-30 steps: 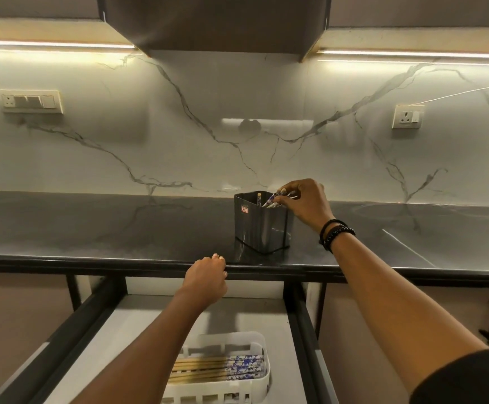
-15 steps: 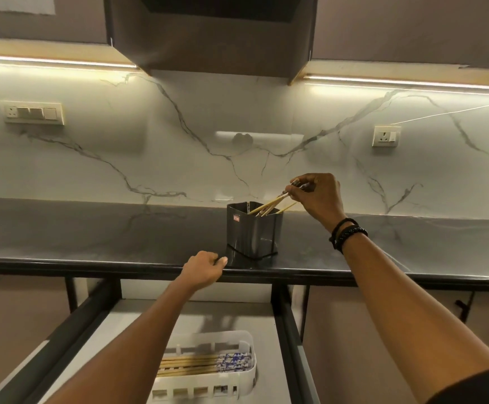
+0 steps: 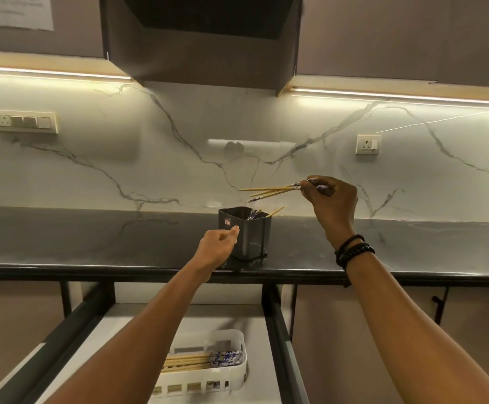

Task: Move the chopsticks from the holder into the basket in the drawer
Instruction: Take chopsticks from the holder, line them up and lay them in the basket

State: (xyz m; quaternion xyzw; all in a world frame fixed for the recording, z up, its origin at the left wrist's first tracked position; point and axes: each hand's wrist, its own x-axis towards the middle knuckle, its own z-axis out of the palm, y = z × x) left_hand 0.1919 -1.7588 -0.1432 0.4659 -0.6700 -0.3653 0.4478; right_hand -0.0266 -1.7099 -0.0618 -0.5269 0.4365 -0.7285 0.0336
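Note:
A dark square holder (image 3: 250, 237) stands near the front edge of the black counter, with a few chopsticks still sticking out of its top. My right hand (image 3: 332, 199) hovers above and to the right of it, pinching a small bunch of wooden chopsticks (image 3: 269, 191) by their patterned ends; their tips point left, clear of the holder. My left hand (image 3: 218, 247) is loosely curled beside the holder's left wall, thumb near the rim, holding nothing. Below, in the pulled-out drawer (image 3: 254, 319), a white basket (image 3: 237, 339) holds several chopsticks lying flat.
The black counter (image 3: 91, 243) runs the full width, with a marble backsplash behind it. Dark drawer rails (image 3: 278, 330) flank the drawer. A range hood (image 3: 202, 39) hangs overhead. Wall sockets (image 3: 368, 144) sit on the backsplash.
My right hand has lifted the bunch of chopsticks up and to the right, fully out of the holder. My left hand has risen from the counter edge to the holder's side.

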